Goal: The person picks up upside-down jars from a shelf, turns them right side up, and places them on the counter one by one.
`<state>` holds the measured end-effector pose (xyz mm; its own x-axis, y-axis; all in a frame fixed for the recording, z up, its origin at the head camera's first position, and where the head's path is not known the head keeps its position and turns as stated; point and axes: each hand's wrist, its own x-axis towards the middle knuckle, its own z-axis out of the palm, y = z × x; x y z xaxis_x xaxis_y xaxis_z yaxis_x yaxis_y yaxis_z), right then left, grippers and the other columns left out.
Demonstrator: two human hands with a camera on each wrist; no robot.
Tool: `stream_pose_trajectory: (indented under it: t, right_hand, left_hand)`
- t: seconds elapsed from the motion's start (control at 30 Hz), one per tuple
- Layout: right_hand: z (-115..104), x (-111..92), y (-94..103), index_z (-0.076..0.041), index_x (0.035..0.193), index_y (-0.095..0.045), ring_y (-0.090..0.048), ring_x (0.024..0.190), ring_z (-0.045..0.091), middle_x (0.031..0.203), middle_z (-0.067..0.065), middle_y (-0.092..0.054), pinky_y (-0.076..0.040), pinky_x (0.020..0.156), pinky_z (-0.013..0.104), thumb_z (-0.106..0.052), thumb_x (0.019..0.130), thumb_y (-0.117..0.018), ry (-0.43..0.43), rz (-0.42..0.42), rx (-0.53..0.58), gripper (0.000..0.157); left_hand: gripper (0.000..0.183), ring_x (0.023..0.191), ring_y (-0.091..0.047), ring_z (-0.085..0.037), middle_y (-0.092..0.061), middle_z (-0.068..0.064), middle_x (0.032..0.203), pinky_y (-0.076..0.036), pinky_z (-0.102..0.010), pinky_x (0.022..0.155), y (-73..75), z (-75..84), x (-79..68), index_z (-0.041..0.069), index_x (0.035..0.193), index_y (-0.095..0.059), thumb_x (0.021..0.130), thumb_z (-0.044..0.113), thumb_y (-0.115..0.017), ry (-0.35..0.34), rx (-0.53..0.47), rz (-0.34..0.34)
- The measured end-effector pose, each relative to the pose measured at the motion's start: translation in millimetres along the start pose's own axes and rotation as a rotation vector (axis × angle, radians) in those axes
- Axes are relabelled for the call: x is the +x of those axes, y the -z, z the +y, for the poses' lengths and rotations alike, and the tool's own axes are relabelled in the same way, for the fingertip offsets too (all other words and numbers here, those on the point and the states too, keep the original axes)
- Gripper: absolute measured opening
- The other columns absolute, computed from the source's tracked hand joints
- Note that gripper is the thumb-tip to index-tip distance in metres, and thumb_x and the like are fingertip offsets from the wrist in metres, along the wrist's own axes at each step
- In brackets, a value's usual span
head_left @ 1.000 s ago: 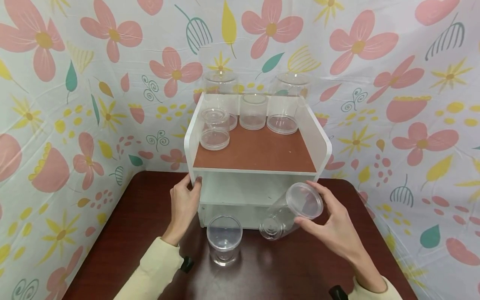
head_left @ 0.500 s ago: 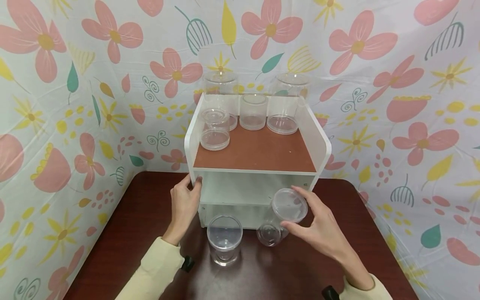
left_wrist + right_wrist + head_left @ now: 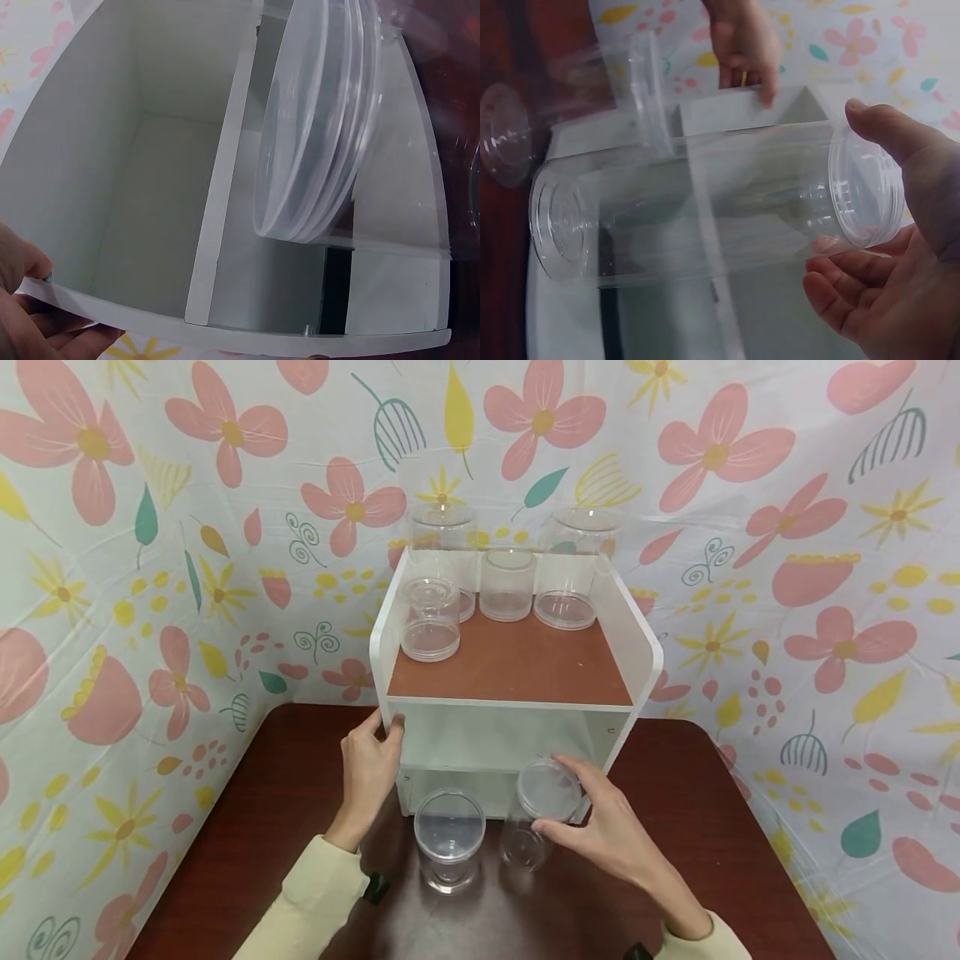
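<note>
**Tall clear jar (image 3: 712,206), one, held at its lid (image 3: 550,789) in my right hand (image 3: 615,831)**

Clock as seen in the head view; 12 lies away from me.

Right hand: thumb and fingers spread as wide as the lid, pinching its rim from both sides. Nothing supports the jar lower down.

Tall clear jar: in front of the lower bays of the white shelf unit (image 3: 540,664), towards its 5 o'clock. Close to upright; whether its base touches the dark red-brown table (image 3: 247,827), I cannot tell.

Left hand: (image 3: 369,770) thumb and fingers closed over the front edge of the left side panel (image 3: 386,643), at the unit's 8 o'clock.

Second lidded jar (image 3: 450,847): standing on the table, just beside the held one, at its 8 to 9 o'clock.

On the brown top board, four clear jars: a short one (image 3: 431,622) at 9 o'clock, a tall one (image 3: 442,560) at 11, a short one (image 3: 507,583) at 12, a tall one (image 3: 576,568) at 1.

Handling notes, my judgement: pinch evenly, since all the weight hangs from the lid and a loose one could slip. Keep the base level so that it meets any surface flat. Leave a gap towards 9 o'clock, lest the base knock its neighbour. Keep the left hand firm on the panel, to steady the unit against a bump.
</note>
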<state>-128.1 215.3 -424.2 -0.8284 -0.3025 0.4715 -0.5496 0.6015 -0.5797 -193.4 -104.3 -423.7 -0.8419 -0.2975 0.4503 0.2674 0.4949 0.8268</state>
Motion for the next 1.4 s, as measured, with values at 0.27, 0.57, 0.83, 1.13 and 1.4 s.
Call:
stream_pose_trajectory:
  t: [0.27,0.57,0.83,1.13,1.4]
  right_hand:
    - [7.9,-6.4,-21.5,-0.004,0.143,-0.055,-0.063,0.111,0.020,0.132,0.006,-0.064,-0.056,0.085,0.036,-0.024,0.074,-0.094,0.026,-0.026,0.029,0.082]
    - [16.6,-12.3,-41.5,-0.005,0.142,-0.056,-0.062,0.110,0.021,0.126,0.006,-0.064,-0.055,0.085,0.037,-0.032,0.075,-0.093,-0.014,-0.056,0.035,0.082]
    - [21.4,-16.6,-51.6,0.000,0.143,-0.054,-0.062,0.114,0.025,0.129,0.008,-0.063,-0.055,0.088,0.042,-0.032,0.078,-0.092,-0.041,-0.074,0.042,0.082]
    - [24.9,-17.5,-58.6,-0.004,0.146,-0.053,-0.062,0.117,0.024,0.130,0.008,-0.064,-0.053,0.093,0.046,-0.037,0.077,-0.092,-0.091,-0.100,0.037,0.085]
    - [25.0,-15.8,-61.5,-0.003,0.145,-0.054,-0.061,0.119,0.024,0.129,0.004,-0.064,-0.053,0.095,0.048,-0.036,0.076,-0.093,-0.094,-0.096,0.037,0.086]
  left_hand:
    - [0.015,0.045,-0.044,-0.017,-0.052,-0.001,0.053,-0.034,-0.029,0.043,0.5,-0.9,0.1,0.010,0.102,-0.076,0.102,0.018,-0.064,-0.010,-0.002,0.002]
    - [0.016,0.044,-0.045,-0.017,-0.052,0.000,0.052,-0.034,-0.029,0.042,0.7,-1.3,-0.6,0.008,0.100,-0.075,0.102,0.019,-0.064,0.000,0.002,-0.005]
    - [0.018,0.043,-0.045,-0.017,-0.052,-0.001,0.053,-0.033,-0.029,0.041,1.3,0.1,0.2,0.004,0.100,-0.075,0.102,0.018,-0.064,-0.014,-0.012,-0.014]
    - [0.017,0.044,-0.045,-0.018,-0.053,-0.001,0.053,-0.033,-0.029,0.041,1.8,-1.0,-0.7,0.007,0.103,-0.076,0.102,0.018,-0.063,-0.013,-0.021,-0.011]
    - [0.015,0.045,-0.045,-0.017,-0.051,-0.001,0.054,-0.033,-0.029,0.042,1.2,-1.3,-0.1,0.009,0.098,-0.074,0.102,0.019,-0.064,-0.006,-0.018,-0.008]
